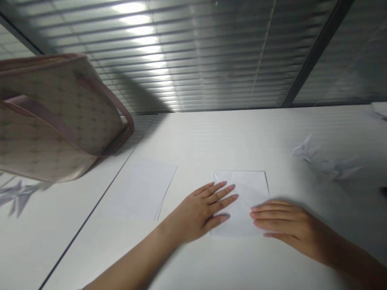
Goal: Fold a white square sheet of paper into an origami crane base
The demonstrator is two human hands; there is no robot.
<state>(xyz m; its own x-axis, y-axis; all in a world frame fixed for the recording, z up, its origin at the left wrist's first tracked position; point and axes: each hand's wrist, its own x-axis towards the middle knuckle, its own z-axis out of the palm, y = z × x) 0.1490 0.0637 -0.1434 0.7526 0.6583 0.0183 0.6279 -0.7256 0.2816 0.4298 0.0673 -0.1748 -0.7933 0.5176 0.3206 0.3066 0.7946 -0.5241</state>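
1. the person's bare left hand (196, 213) lies flat and spread, not pinching anything, its fingertips resting on the left part of a folded sheet of thin white paper (250, 185).
2. the bare right hand (288, 227) comes in from the other side, its fingers held close together and laid flat on the sheet's right part. neither hand visibly lifts an edge.
3. the folded sheet lies flat on a smooth white tabletop (199, 137), between the two hands.
4. the paper looks light, soft and easily creased, and it may slide on the smooth surface. it seems best taken by an exposed edge or corner, with light pressure.
5. a loose stack of plain white paper sheets (143, 189) lies to the left of the hands. small white folded paper cranes (305, 149) sit to the right, and a beige patterned fabric bag with pink trim (51, 121) looms at upper left, out of focus.
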